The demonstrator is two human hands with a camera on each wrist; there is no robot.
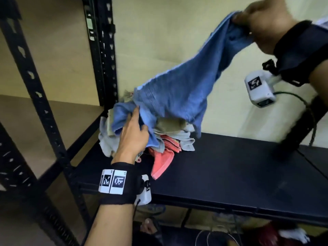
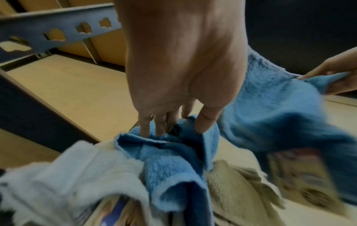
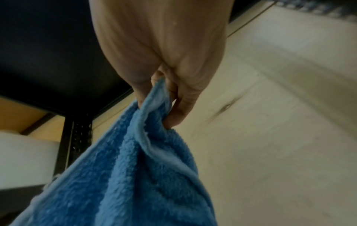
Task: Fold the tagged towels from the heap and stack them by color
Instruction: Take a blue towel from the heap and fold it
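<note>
Head view: right hand (image 1: 266,23) is up high at top right, gripping one corner of a blue towel (image 1: 177,89). The towel stretches down and left to the heap (image 1: 165,135), which sits on the black shelf (image 1: 230,166) at its left end. Left hand (image 1: 132,135) is at the heap, fingers (image 1: 136,112) extended onto the low end of the blue cloth, thumb alongside. Heap shows coral, beige and pale grey towels. No folded stacks visible on the shelf.

Left wrist view: left fingers (image 2: 154,123) dig into a blue fold on top of the heap, thumb opposing. Looks like a pinch on the cloth, though the fingers are only lightly bent. Can't tell whether that fold belongs to the lifted towel or to a second blue one. Pale grey towel (image 2: 77,175) and beige towel (image 2: 241,191) lie just below.

Right wrist view: right fingers (image 3: 173,110) closed firmly on a bunched blue corner, towel hanging away from them.

Step, my read: extraction, first towel coming out of the heap; folding not started.

Next move needs: the left hand to find a second corner on the same edge, the towel lifted clear of the others, then spread on the bare shelf to fold. Risk: dragging neighbouring towels off the heap.
</note>
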